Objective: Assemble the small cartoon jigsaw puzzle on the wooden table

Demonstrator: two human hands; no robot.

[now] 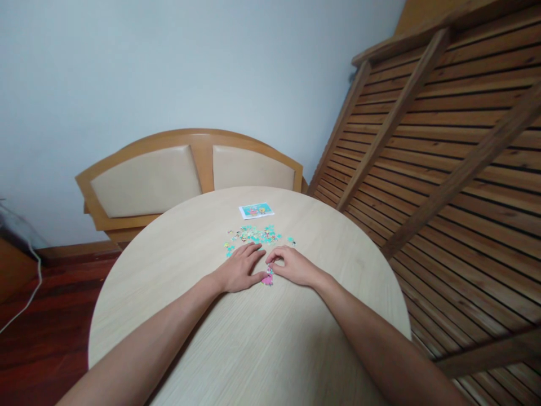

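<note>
A small joined cluster of pink jigsaw puzzle pieces (pixel 267 279) lies flat on the round table, between my hands. My left hand (pixel 242 268) rests palm down with its fingers spread, its thumb touching the cluster's left side. Close by on the right, my right hand (pixel 292 266) has thumb and index finger pinched at the cluster's upper edge, on a small puzzle piece mostly hidden by the fingertips. Beyond both hands are scattered many loose puzzle pieces (pixel 253 234), mostly turquoise. Behind them lies a reference picture card (pixel 256 211) with cartoon figures on turquoise.
The pale wooden round table (pixel 203 344) carries everything. A padded wooden headboard (pixel 147 177) stands behind it against the wall. Slatted wooden panels (pixel 443 163) lean along the right, close to the table's edge. A white cable (pixel 39 276) hangs at the far left.
</note>
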